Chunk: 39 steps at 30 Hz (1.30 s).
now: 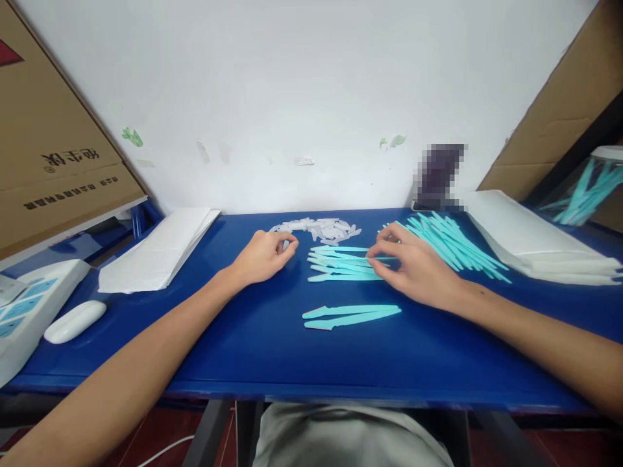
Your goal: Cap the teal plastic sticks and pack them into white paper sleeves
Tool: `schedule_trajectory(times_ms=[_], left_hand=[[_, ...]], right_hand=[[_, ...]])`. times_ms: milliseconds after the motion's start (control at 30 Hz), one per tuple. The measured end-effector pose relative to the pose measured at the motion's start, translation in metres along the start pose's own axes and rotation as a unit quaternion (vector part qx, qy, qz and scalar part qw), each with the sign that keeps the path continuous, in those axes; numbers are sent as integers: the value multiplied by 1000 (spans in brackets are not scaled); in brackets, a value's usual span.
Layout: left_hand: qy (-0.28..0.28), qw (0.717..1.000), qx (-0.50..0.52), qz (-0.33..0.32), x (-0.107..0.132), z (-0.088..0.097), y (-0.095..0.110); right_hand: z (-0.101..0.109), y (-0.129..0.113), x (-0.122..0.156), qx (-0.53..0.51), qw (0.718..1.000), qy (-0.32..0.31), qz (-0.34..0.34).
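Note:
My left hand (269, 255) has its thumb and forefinger curled together at the near left edge of a pile of small translucent blade caps (331, 228); anything between the fingertips is too small to make out. Over a row of turquoise eyebrow razors (335, 266), my right hand (406, 263) pinches one razor near its handle end. Two more razors (353, 316) lie side by side nearer to me, their broader ends pointing left. Behind the right hand spreads a large heap of loose turquoise razors (452, 240).
White packaging sheets (158, 253) lie on the left, with another white stack (545, 243) on the right. A white oval case (75, 322) sits beside a white power strip (39, 311). A clear tub of razors (591, 188) stands far right. Cardboard (63, 130) leans at the left.

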<state>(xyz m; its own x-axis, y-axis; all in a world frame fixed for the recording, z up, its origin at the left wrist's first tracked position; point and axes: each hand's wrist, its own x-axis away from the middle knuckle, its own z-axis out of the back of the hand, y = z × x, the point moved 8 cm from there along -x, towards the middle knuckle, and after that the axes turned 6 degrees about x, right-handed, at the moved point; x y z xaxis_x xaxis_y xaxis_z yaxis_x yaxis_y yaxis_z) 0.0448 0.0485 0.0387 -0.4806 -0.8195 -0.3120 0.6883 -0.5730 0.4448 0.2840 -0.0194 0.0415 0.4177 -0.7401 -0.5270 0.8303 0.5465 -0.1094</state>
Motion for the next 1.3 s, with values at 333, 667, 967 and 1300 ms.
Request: schedule_trajectory(times_ms=[333,667,967,1300], left_hand=[[-85,975,-206,24,-2,-2,-18],[-139,966,-215,-23,3,-8,-3],[-256,966,-17,-3,15,-6,6],[-270,957,98,-39,22,-23,38]], right_hand=[[-10,-32,9,-94,971,-182,124],[-10,-46,14,-69,960,-206,177],[-12,-39,11,-8,963,-197,185],[-12,-28,9,14,962,-239,131]])
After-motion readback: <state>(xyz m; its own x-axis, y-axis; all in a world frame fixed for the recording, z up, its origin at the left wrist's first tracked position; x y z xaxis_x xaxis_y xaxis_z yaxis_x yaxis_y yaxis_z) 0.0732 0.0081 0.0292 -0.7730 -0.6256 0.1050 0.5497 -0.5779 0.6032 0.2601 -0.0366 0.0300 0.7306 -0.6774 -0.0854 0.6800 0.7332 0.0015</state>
